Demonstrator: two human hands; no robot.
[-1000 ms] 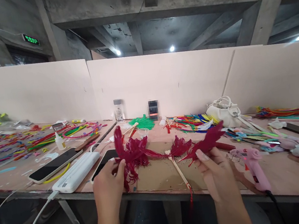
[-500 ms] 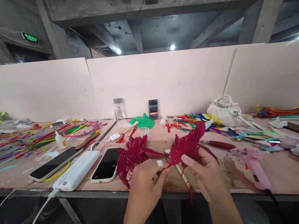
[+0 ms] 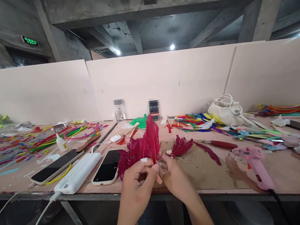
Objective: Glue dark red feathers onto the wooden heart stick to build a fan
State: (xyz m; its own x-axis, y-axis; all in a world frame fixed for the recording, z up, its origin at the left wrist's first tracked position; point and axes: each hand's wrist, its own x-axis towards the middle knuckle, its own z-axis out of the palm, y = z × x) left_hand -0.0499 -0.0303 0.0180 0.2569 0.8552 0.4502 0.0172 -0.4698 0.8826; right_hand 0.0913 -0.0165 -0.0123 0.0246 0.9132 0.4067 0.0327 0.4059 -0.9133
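Note:
A dark red feather (image 3: pixel 153 138) stands upright between my hands, its base down at my fingertips. My left hand (image 3: pixel 139 183), with a small white patch on one finger, pinches that base between thumb and fingers. My right hand (image 3: pixel 175 179) is closed at the same spot, its fingers pressed to the lower end of the feather; the tips are partly hidden. Behind my left hand lies a heap of dark red feathers (image 3: pixel 130 152). Beyond my right hand rest a short feather tuft (image 3: pixel 182 146) and a single loose feather (image 3: pixel 209 152) on a brown board (image 3: pixel 203 175).
A pink glue gun (image 3: pixel 255 166) and a red-handled tool (image 3: pixel 223 144) lie to the right. On the left are a phone (image 3: pixel 107 167), a white power bank (image 3: pixel 77 173) and another phone (image 3: pixel 55 166). A white bag (image 3: pixel 224 111) sits behind, near coloured strips.
The feather has swung from leaning right to upright, and my right hand has moved left to its base. The wooden stick with red tassel no longer shows below my hands.

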